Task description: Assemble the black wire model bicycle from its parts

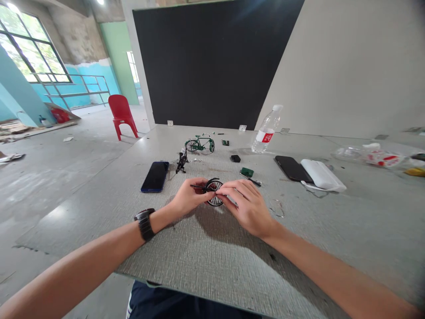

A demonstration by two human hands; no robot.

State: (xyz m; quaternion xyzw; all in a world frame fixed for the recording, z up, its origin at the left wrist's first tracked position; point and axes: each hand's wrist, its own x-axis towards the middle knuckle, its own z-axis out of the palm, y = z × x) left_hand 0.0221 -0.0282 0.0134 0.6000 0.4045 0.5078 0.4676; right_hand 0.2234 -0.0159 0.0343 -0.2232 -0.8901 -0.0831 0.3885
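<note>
Between my two hands, just above the grey table, is a small black spoked wheel (215, 200) with a thin black frame piece on its left. My left hand (191, 195) pinches this piece beside the wheel. The fingertips of my right hand (245, 204) are pressed together at the wheel's hub; anything small between them is hidden. Beyond my hands stands a green miniature bicycle (200, 144), and a black miniature part (182, 160) is nearer on its left. A green piece (246, 172) and a small dark tool (254, 182) lie past my right hand.
A phone (155, 177) lies on the table (159, 261) at left. A clear bottle (267, 129) stands at the back right. Farther right are a black phone (289, 168), a white case (320, 175) and plastic packaging (381, 157). Thin wire pieces (279, 208) lie near my right wrist.
</note>
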